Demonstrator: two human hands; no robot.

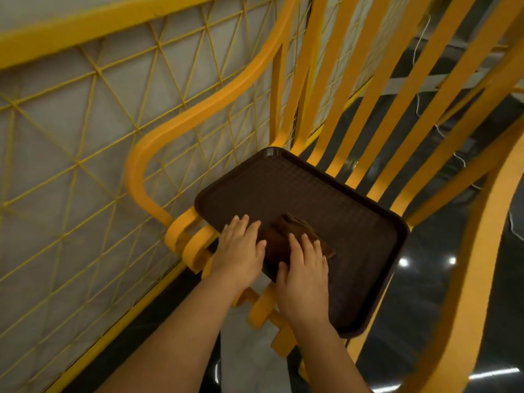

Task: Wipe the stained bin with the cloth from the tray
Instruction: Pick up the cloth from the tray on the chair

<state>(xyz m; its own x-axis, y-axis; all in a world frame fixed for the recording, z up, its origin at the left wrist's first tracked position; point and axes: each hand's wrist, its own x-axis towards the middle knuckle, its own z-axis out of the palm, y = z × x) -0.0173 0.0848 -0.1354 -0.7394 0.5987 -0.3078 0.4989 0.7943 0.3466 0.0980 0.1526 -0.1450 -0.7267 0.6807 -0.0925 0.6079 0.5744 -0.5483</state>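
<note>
We find both hands on the cloth [295, 239], neither with a grip on it yet. The right hand [304, 279] lies flat on its near half, fingers straight and pressing down. The left hand [241, 251] rests beside it, fingers straight, its fingertips [259, 245] touching the cloth's left edge. Nothing is pinched or lifted.

The cloth is a folded brown piece lying in the near part of the tray [354, 211], its far corner raised slightly off the surface. The tray is dark brown with a textured floor and sits on yellow slats [377, 114] of a curved frame, next to a yellow wire grid [93, 131].

We judge the cloth soft, light and limp; it should sag and unfold when raised, so a pinch across the folded layers holds better than a single edge. The raised far corner offers the easiest purchase. The tray's textured floor may drag on the fabric, and the tray itself could shift on the slats if pushed.

The stained bin is not in view.
</note>
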